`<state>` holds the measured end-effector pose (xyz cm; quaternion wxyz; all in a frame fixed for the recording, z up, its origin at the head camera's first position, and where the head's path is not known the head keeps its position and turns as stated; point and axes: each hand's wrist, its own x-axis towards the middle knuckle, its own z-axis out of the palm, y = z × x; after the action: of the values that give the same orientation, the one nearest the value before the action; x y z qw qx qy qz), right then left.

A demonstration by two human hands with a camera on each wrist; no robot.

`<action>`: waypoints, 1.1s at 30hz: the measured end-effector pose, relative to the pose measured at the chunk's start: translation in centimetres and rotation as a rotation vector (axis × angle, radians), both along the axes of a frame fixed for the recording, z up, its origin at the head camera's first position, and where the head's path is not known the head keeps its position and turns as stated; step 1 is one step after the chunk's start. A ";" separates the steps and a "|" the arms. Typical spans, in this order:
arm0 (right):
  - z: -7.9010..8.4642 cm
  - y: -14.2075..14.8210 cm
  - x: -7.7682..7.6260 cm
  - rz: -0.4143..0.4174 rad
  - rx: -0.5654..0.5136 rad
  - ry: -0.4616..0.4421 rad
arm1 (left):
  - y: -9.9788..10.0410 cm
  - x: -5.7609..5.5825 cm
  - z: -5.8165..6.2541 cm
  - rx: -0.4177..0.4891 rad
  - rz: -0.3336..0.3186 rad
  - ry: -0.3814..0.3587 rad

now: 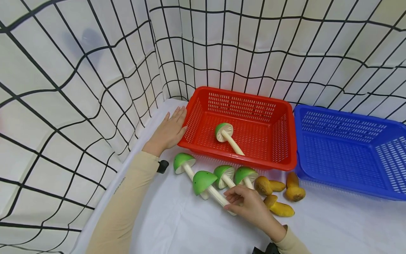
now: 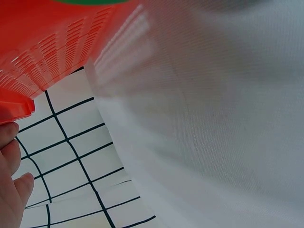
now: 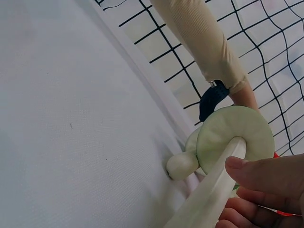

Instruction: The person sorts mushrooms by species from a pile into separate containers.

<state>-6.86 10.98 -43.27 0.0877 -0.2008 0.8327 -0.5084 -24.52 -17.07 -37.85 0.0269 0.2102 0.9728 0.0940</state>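
Note:
My right hand (image 1: 248, 208) pinches the pale stem of a green-capped toy mushroom (image 1: 203, 181), thumb on one side and fingers on the other. In the right wrist view the thumb lies over that stem (image 3: 209, 194), just below the cap's underside. Several more green-capped mushrooms (image 1: 184, 162) lie beside it on the white cloth. My left hand (image 1: 171, 128), fingers straight, rests at the left side of a red basket (image 1: 238, 160). Inside the basket lies one green-capped mushroom (image 1: 224, 132). The left wrist view shows fingers (image 2: 10, 156) right at the basket's rim.
A blue basket (image 1: 336, 144) stands against the red one's right side. Several yellow-brown toy mushrooms (image 1: 282, 209) lie on the cloth in front, right of my right hand. Black wire grid (image 1: 247, 46) rises behind the baskets and along the left.

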 end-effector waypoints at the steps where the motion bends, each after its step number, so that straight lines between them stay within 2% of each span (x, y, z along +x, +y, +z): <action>1: 0.0 0.0 0.0 0.002 0.009 0.007 | 0.0 0.0 0.0 0.000 0.000 0.000; 9: -0.6 -0.6 0.3 -0.015 0.124 0.128 | -0.2 0.0 0.0 0.012 0.004 0.008; 16: -0.7 -0.9 0.5 -0.014 0.156 0.211 | -0.2 0.1 -0.1 0.007 0.001 0.003; 33: -0.3 -0.6 0.4 -0.044 0.087 0.219 | -0.1 -0.1 -0.2 -0.001 -0.003 0.008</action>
<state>-6.43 10.41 -43.54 -0.0063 -0.2328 0.8628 -0.4486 -24.66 -17.17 -38.02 0.0233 0.2121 0.9726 0.0925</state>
